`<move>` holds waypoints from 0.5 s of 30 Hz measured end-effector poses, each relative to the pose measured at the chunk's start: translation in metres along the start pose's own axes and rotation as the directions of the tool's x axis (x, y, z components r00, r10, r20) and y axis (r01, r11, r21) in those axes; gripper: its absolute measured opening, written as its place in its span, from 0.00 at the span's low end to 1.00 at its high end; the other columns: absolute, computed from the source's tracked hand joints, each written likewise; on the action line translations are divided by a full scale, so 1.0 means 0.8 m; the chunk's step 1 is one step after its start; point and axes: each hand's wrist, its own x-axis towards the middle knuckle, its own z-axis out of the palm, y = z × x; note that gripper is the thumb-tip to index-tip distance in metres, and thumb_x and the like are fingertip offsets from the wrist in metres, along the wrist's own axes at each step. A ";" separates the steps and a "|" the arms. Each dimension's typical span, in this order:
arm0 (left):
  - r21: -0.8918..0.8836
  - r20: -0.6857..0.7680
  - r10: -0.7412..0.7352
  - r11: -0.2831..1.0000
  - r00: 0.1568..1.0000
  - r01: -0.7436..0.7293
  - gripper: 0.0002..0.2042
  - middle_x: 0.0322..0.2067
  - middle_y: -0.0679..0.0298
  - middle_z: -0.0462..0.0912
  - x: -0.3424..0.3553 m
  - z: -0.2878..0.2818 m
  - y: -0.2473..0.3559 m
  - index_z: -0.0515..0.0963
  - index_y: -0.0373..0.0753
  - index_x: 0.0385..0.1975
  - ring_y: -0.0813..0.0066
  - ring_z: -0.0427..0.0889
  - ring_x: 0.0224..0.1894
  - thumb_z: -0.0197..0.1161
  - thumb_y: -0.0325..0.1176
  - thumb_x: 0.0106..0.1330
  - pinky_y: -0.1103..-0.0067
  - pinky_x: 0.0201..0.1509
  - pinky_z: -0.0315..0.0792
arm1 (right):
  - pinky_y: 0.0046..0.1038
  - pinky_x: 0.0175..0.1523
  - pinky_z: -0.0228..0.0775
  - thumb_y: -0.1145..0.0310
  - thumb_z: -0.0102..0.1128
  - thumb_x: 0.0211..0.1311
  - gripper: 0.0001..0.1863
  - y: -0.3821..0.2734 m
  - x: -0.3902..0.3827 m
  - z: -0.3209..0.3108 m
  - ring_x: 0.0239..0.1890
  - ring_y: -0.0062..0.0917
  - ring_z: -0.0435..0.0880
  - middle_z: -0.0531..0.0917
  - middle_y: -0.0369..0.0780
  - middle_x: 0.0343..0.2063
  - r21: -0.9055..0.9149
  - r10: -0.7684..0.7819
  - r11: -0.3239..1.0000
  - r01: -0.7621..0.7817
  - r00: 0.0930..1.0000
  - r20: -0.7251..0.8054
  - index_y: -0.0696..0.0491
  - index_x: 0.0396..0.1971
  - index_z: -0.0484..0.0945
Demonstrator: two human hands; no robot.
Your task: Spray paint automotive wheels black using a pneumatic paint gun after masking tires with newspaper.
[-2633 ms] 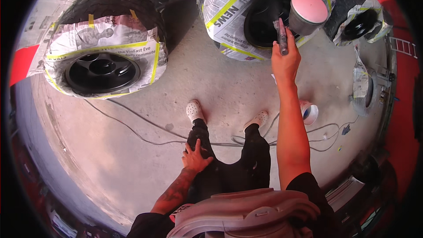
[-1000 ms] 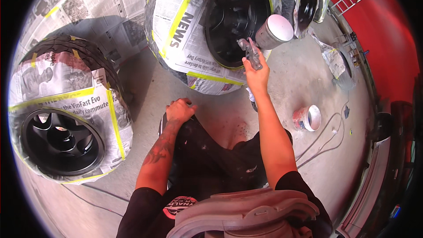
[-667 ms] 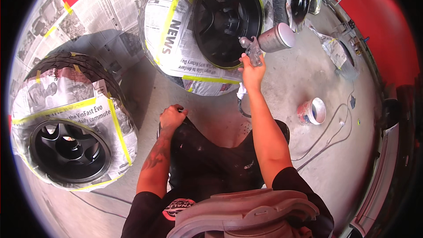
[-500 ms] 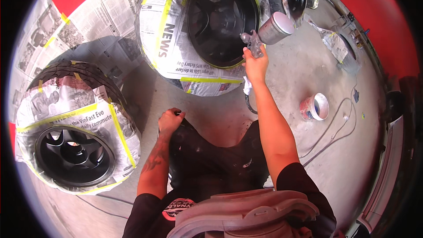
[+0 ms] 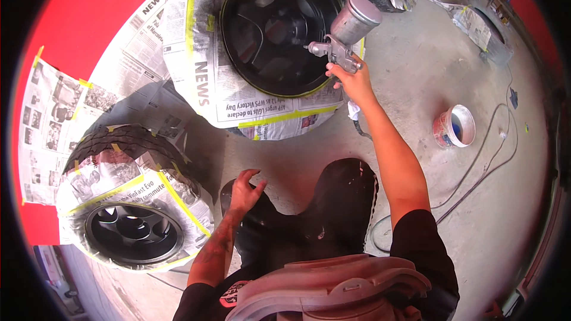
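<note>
While the right hand grips a spray gun, its fingers curled around the handle and partly hidden by it, the nozzle points left before the black far wheel; the gap between them is hard to judge. The far wheel's newspaper-wrapped tyre is cut off at the top. Fingers loosely spread, the left hand is beside the left knee, contact unclear. Brownish gear hides the near torso. Right, a bucket's contents are indistinct.

One head-worn fisheye view, close above the legs, steeply downward toward the black wheel ahead
</note>
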 end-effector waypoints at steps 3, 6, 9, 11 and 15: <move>-0.033 0.053 0.431 0.902 0.901 -0.429 0.25 0.56 0.55 0.74 -0.002 0.020 0.128 0.76 0.41 0.53 0.55 0.71 0.62 0.71 0.41 0.55 0.59 0.69 0.58 | 0.22 0.26 0.75 0.68 0.67 0.57 0.17 0.000 0.030 -0.026 0.32 0.20 0.85 0.84 0.38 0.33 -0.267 -0.256 0.940 0.211 0.955 -0.147 0.57 0.46 0.78; -0.123 0.119 0.656 0.755 0.745 -0.645 0.25 0.58 0.58 0.71 0.002 0.041 0.232 0.75 0.45 0.55 0.56 0.65 0.66 0.69 0.43 0.56 0.52 0.71 0.50 | 0.27 0.29 0.78 0.70 0.65 0.55 0.26 -0.043 0.068 -0.034 0.32 0.23 0.85 0.85 0.41 0.33 -0.245 0.005 0.969 -0.033 0.994 -0.113 0.57 0.56 0.74; -0.137 0.154 0.744 0.668 0.650 -0.732 0.25 0.59 0.58 0.70 0.019 0.067 0.274 0.76 0.47 0.54 0.57 0.64 0.67 0.68 0.46 0.56 0.51 0.72 0.49 | 0.30 0.31 0.78 0.70 0.65 0.55 0.23 -0.082 0.104 -0.030 0.32 0.24 0.84 0.85 0.42 0.32 -0.192 0.041 0.980 -0.043 0.999 -0.011 0.60 0.51 0.76; -0.148 0.186 0.778 0.627 0.601 -0.765 0.25 0.59 0.59 0.70 0.027 0.077 0.283 0.76 0.48 0.54 0.57 0.63 0.67 0.67 0.47 0.56 0.51 0.71 0.50 | 0.28 0.31 0.77 0.68 0.66 0.54 0.20 -0.093 0.143 -0.028 0.32 0.24 0.85 0.84 0.39 0.31 -0.178 0.083 0.982 -0.066 0.992 0.091 0.60 0.46 0.77; -0.199 0.160 0.810 0.586 0.564 -0.785 0.26 0.59 0.61 0.71 0.032 0.086 0.289 0.78 0.49 0.53 0.56 0.65 0.66 0.67 0.49 0.53 0.52 0.70 0.53 | 0.33 0.33 0.78 0.78 0.64 0.54 0.13 -0.119 0.193 -0.007 0.30 0.31 0.85 0.84 0.47 0.30 -0.147 0.250 0.965 -0.216 0.926 0.284 0.62 0.41 0.80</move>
